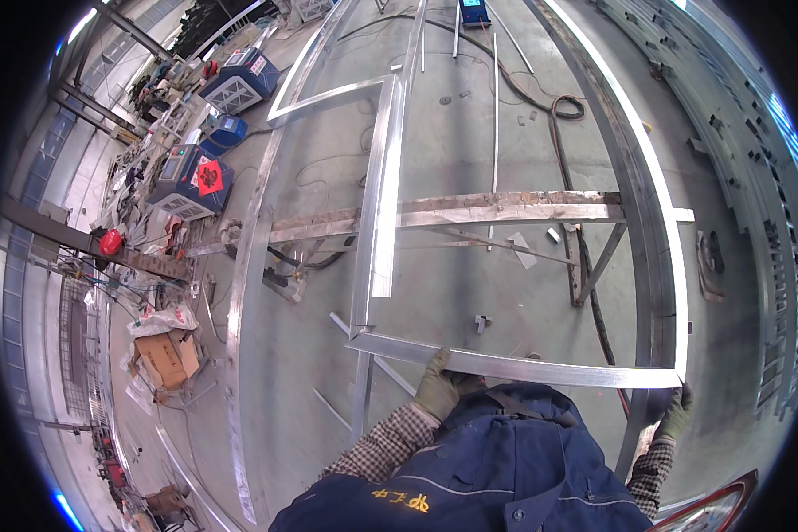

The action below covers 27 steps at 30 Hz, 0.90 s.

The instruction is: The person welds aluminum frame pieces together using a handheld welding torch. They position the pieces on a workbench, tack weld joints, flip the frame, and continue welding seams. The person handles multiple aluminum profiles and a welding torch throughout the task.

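A large welded-looking frame of silvery metal tube point(523, 365) lies across supports in front of me, its near bar running crosswise just before my waist. My left hand point(439, 387), in a greenish work glove, is closed around that near bar, left of its middle; the fingers are partly hidden. At the frame's near right corner, my right hand point(676, 412), gloved too, grips the tube from below and outside. From that corner a long bright side bar point(661, 195) curves away to the far end. A shorter inner bar point(387, 195) runs away from the near bar's left end.
Rusty support beams point(523, 209) cross under the frame. A dark hose point(559, 133) snakes over the floor. Blue machines point(239, 80), a red hard hat point(111, 242) and a torn cardboard box point(164, 359) stand at left. Long metal profiles point(736, 151) are stacked at right.
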Each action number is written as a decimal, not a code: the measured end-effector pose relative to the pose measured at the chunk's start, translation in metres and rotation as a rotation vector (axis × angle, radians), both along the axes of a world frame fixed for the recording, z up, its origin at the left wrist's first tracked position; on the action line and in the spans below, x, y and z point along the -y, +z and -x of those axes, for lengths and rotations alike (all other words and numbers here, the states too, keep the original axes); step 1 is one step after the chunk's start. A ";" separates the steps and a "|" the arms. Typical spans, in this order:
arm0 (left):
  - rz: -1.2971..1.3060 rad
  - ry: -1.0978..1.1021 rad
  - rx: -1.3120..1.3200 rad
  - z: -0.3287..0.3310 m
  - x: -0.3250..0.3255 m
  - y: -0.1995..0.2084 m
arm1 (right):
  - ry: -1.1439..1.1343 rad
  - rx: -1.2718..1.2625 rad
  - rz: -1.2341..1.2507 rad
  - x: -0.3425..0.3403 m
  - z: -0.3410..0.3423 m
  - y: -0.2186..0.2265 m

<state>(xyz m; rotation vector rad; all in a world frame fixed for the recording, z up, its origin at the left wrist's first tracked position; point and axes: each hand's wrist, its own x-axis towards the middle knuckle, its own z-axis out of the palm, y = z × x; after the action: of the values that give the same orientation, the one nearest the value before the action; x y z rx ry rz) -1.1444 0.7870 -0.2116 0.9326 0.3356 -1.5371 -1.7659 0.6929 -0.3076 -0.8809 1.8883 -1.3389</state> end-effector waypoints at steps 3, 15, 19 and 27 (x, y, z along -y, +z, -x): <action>0.011 -0.004 0.029 0.000 0.001 0.000 | -0.002 0.018 0.034 -0.002 0.004 -0.008; -0.052 -0.016 0.066 0.001 -0.004 -0.001 | 0.009 -0.061 0.082 -0.017 -0.021 -0.003; -0.026 -0.014 0.024 -0.004 -0.010 -0.012 | -0.049 0.102 0.131 -0.022 -0.035 0.004; 0.131 0.018 0.052 -0.015 -0.027 -0.017 | 0.022 0.002 0.066 -0.020 -0.048 0.024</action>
<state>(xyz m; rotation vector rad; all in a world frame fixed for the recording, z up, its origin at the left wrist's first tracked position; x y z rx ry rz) -1.1292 0.8136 -0.2283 0.8634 0.2029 -1.4970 -1.7176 0.7129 -0.2837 -0.9300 1.8366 -1.3953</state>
